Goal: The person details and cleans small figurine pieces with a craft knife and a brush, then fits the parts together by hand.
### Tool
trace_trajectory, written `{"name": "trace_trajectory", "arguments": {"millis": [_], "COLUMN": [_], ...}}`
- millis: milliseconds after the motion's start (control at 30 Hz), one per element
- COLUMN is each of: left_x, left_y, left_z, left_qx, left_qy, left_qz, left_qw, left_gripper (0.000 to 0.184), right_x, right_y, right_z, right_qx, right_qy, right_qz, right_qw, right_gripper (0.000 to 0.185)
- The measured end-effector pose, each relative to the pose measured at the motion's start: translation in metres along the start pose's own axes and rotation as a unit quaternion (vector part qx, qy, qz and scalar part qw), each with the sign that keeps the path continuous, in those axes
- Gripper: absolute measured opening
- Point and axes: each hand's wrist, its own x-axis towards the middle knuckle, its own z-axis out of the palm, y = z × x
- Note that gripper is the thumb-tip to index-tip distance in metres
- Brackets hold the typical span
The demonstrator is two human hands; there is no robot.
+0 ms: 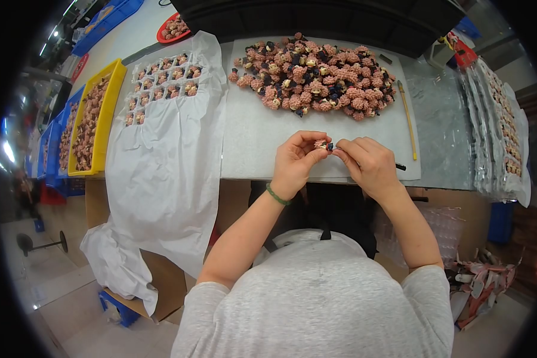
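Between thumb and fingers, my left hand (296, 161) pinches a small pink and dark-blue figurine (322, 145) above the front part of the white sheet (250, 137). My right hand (367, 162) is closed at the figurine's right side, its thumb and fingertips pressed together; whether it grips the figurine or some small part there is too small to tell. Behind both hands lies a large heap of similar pink figurines (322, 77). A green band circles my left wrist.
Left stand a tray of figurines (176, 74) partly under white paper (155, 143), a yellow bin (111, 101) and blue bins. A yellow stick (407, 119) and a black pen (401, 167) lie right. Stacked filled trays (501, 119) stand far right; a red bowl (161, 34) is at back left.
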Motion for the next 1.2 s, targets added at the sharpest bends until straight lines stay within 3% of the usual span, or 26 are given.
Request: {"name": "trace_trajectory", "arguments": {"millis": [267, 600, 800, 867, 900, 967, 1000, 1067, 1200], "left_x": [0.0, 0.0, 0.0, 0.0, -0.001, -0.002, -0.002, 0.0, 0.003], "left_y": [-0.001, 0.0, 0.002, 0.002, 0.002, 0.003, 0.002, -0.001, 0.007], "left_z": [-0.001, -0.001, 0.001, 0.002, 0.002, 0.0, 0.0, -0.001, -0.004], "left_qx": [-0.012, -0.003, -0.017, -0.013, -0.013, 0.003, 0.0, -0.015, -0.07], "left_qy": [-0.008, -0.006, -0.006, -0.004, -0.006, -0.027, -0.036, -0.044, -0.014], "left_qz": [0.005, 0.008, 0.001, 0.001, 0.0, -0.014, -0.015, 0.02, -0.047], "left_qw": [1.0, 1.0, 1.0, 1.0, 1.0, 1.0, 0.999, 0.999, 0.996], "left_gripper": [0.025, 0.026, 0.025, 0.026, 0.026, 0.026, 0.026, 0.026, 0.027], "right_x": [-0.003, -0.003, -0.004, 0.001, 0.005, 0.013, 0.011, 0.008, 0.005], "right_y": [-0.003, -0.001, 0.0, -0.004, -0.008, -0.014, -0.008, 0.014, 0.055], "right_z": [0.005, 0.004, 0.009, 0.004, -0.001, -0.013, -0.01, 0.0, -0.021], "right_qx": [0.019, 0.02, 0.108, 0.231, 0.23, 0.227, 0.221, 0.092, 0.001], "right_qy": [0.015, 0.001, 0.036, 0.043, 0.044, -0.1, -0.095, 0.09, 0.139], "right_qz": [0.042, 0.011, 0.08, 0.181, 0.182, 0.243, 0.248, 0.154, 0.205], "right_qw": [0.999, 1.0, 0.99, 0.955, 0.955, 0.938, 0.938, 0.98, 0.969], "right_gripper": [0.012, 0.013, 0.016, 0.02, 0.02, 0.021, 0.021, 0.023, 0.025]}}
